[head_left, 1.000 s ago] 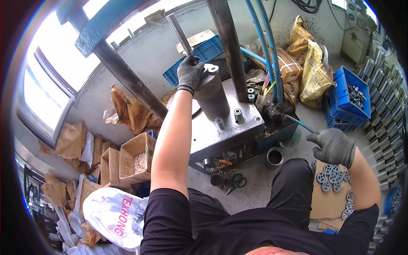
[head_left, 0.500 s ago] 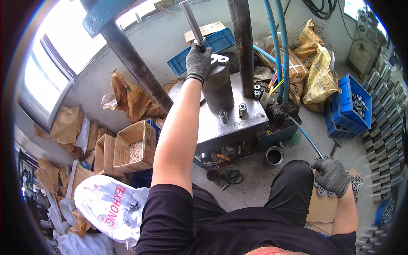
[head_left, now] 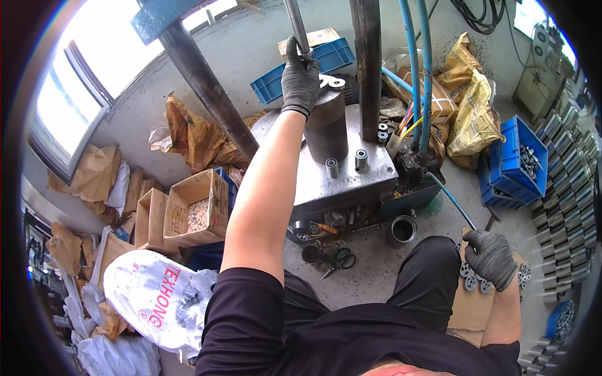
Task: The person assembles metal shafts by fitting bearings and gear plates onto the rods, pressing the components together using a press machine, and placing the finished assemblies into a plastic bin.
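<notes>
Left hand (head_left: 301, 84): dark grey knitted glove, raised to the collar at the lower end of an upright steel rod (head_left: 296, 22); whether the grip is clamped there or merely touching, cannot be told. Right hand (head_left: 493, 258): matching glove, grip clamped around the free end of a slim blue lever (head_left: 453, 200), which slopes down from beside the press bed.

Steel press bed (head_left: 301, 193), with dark posts. On it: one stout steel cylinder (head_left: 326, 131), upright, just right of the left forearm, pale ring-shaped pieces (head_left: 337, 83) on its top; two small steel bushings (head_left: 361, 161), standing near the front edge.

Floor, before the bed: one open metal canister (head_left: 390, 235); one pair of scissors (head_left: 340, 259), dark-handled.

Beneath the right hand: cardboard sheet (head_left: 467, 307), bearing holed metal discs (head_left: 486, 287). Beyond: blue crate (head_left: 505, 164) of metal parts.
</notes>
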Demonstrator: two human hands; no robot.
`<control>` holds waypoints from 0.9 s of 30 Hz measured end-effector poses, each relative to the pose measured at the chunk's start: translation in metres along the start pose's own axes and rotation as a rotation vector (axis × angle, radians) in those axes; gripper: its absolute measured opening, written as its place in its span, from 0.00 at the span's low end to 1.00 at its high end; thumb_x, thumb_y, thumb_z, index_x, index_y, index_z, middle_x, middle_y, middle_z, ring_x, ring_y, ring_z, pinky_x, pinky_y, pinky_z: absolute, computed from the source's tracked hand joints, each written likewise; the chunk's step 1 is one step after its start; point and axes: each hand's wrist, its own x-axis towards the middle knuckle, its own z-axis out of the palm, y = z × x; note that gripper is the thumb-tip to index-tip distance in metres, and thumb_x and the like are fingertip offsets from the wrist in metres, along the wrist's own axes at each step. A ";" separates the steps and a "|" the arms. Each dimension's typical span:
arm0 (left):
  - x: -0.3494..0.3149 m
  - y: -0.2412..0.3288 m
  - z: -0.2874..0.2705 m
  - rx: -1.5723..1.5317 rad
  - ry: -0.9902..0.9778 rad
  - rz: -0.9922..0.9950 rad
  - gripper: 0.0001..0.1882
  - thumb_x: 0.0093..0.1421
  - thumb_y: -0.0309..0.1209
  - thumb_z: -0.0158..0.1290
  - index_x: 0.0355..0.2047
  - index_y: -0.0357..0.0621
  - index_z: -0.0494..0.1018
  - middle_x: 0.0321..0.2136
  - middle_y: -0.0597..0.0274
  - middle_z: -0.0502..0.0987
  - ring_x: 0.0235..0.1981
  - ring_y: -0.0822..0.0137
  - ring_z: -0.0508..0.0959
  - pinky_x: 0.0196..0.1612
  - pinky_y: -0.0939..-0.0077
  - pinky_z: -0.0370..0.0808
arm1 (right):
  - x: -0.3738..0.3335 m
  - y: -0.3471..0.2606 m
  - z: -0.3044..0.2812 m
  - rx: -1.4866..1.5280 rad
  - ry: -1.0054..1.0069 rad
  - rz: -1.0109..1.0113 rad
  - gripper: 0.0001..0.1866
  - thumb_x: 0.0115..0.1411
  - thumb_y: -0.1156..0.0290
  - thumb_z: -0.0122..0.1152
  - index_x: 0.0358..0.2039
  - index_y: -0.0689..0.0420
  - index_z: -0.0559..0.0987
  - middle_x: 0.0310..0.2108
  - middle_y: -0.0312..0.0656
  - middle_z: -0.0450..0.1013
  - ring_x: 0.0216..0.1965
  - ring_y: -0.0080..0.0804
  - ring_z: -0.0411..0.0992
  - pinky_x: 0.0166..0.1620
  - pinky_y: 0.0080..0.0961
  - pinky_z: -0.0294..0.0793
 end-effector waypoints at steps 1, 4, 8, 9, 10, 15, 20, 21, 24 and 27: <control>0.000 0.000 0.000 0.014 -0.009 -0.014 0.44 0.68 0.26 0.55 0.77 0.61 0.43 0.41 0.46 0.82 0.39 0.50 0.84 0.43 0.54 0.81 | 0.000 0.000 -0.001 0.002 -0.012 0.006 0.10 0.55 0.68 0.64 0.36 0.57 0.84 0.30 0.53 0.78 0.35 0.54 0.79 0.42 0.46 0.79; 0.001 0.000 0.000 0.029 -0.011 -0.012 0.45 0.68 0.25 0.54 0.78 0.61 0.42 0.43 0.44 0.81 0.41 0.48 0.84 0.44 0.53 0.80 | -0.001 -0.002 -0.002 0.015 -0.023 0.019 0.10 0.55 0.68 0.64 0.36 0.58 0.84 0.31 0.53 0.78 0.36 0.54 0.79 0.42 0.46 0.79; 0.002 -0.002 0.000 0.040 -0.031 -0.019 0.46 0.69 0.25 0.54 0.78 0.60 0.40 0.45 0.43 0.81 0.43 0.47 0.83 0.45 0.53 0.80 | -0.001 -0.002 -0.001 0.023 -0.017 0.027 0.10 0.55 0.68 0.64 0.36 0.58 0.84 0.31 0.53 0.78 0.36 0.54 0.79 0.41 0.46 0.78; 0.002 -0.002 0.000 0.040 -0.031 -0.020 0.46 0.69 0.25 0.54 0.78 0.60 0.40 0.45 0.43 0.81 0.43 0.47 0.83 0.45 0.53 0.80 | -0.001 -0.002 -0.001 0.023 -0.018 0.026 0.10 0.55 0.68 0.64 0.36 0.58 0.84 0.31 0.53 0.78 0.36 0.54 0.79 0.41 0.46 0.78; 0.002 -0.002 0.001 0.048 -0.012 0.009 0.46 0.69 0.26 0.53 0.78 0.60 0.40 0.45 0.43 0.81 0.41 0.47 0.83 0.44 0.53 0.80 | -0.001 -0.001 0.000 0.021 -0.013 0.026 0.10 0.55 0.68 0.64 0.36 0.58 0.84 0.31 0.54 0.78 0.36 0.55 0.79 0.41 0.46 0.78; 0.001 -0.001 0.003 0.056 0.013 -0.002 0.46 0.69 0.26 0.53 0.79 0.62 0.39 0.41 0.42 0.81 0.37 0.46 0.83 0.41 0.51 0.80 | -0.001 0.000 0.001 0.018 0.002 0.024 0.10 0.55 0.69 0.64 0.36 0.58 0.84 0.31 0.54 0.78 0.35 0.55 0.79 0.41 0.46 0.78; 0.001 -0.004 0.004 0.111 0.035 0.036 0.46 0.69 0.25 0.55 0.77 0.67 0.40 0.43 0.43 0.83 0.37 0.48 0.86 0.39 0.52 0.82 | -0.002 0.001 0.002 0.050 0.014 0.031 0.10 0.54 0.69 0.64 0.35 0.58 0.83 0.30 0.54 0.78 0.35 0.55 0.78 0.41 0.46 0.78; 0.002 -0.005 0.004 0.103 0.042 0.046 0.46 0.69 0.25 0.55 0.77 0.67 0.40 0.43 0.43 0.83 0.37 0.48 0.86 0.39 0.52 0.82 | -0.002 0.001 0.002 0.050 0.012 0.032 0.10 0.54 0.69 0.64 0.35 0.58 0.83 0.30 0.54 0.78 0.35 0.55 0.78 0.41 0.46 0.78; 0.002 -0.008 0.006 0.114 0.037 0.050 0.46 0.69 0.25 0.55 0.77 0.68 0.41 0.42 0.44 0.83 0.35 0.50 0.86 0.36 0.54 0.82 | -0.001 0.000 0.002 0.054 0.025 0.014 0.09 0.55 0.69 0.64 0.36 0.58 0.83 0.30 0.53 0.77 0.34 0.55 0.78 0.41 0.46 0.77; 0.002 -0.010 0.007 0.103 0.064 0.094 0.46 0.69 0.25 0.55 0.77 0.69 0.41 0.42 0.45 0.83 0.33 0.52 0.85 0.35 0.55 0.82 | -0.001 0.000 0.001 0.050 0.007 0.024 0.09 0.55 0.70 0.64 0.36 0.58 0.83 0.29 0.53 0.77 0.34 0.54 0.78 0.41 0.46 0.78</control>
